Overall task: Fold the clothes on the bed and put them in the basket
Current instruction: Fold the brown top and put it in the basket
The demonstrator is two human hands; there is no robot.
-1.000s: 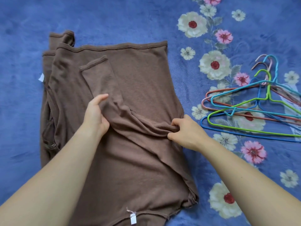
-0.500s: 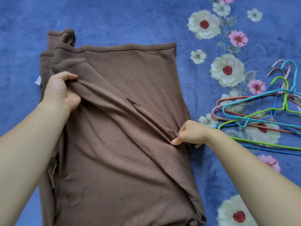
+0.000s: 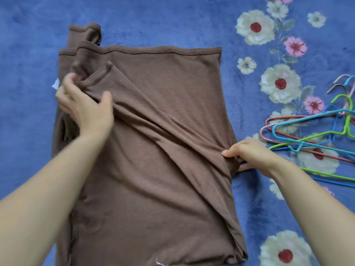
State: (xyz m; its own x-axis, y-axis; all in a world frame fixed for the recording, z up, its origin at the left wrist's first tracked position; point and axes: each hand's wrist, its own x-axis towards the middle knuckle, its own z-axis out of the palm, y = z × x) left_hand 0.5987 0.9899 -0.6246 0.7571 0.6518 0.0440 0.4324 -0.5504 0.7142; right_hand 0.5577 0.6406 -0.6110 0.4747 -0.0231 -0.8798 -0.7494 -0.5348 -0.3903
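Fingers [image 3: 67, 80] of the left hand [image 3: 84, 110] curl round the sleeve [image 3: 153, 121] near its cuff, the right hand [image 3: 247, 152] pinches its shoulder end, so it lies diagonally, upper left to lower right, across the brown top [image 3: 153, 198] flat on the bed [image 3: 26, 150].

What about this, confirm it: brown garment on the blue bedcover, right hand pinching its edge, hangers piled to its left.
Wrong side: the head view shows the hangers piled to the right of the brown garment. The rest holds: blue bedcover, right hand pinching its edge.
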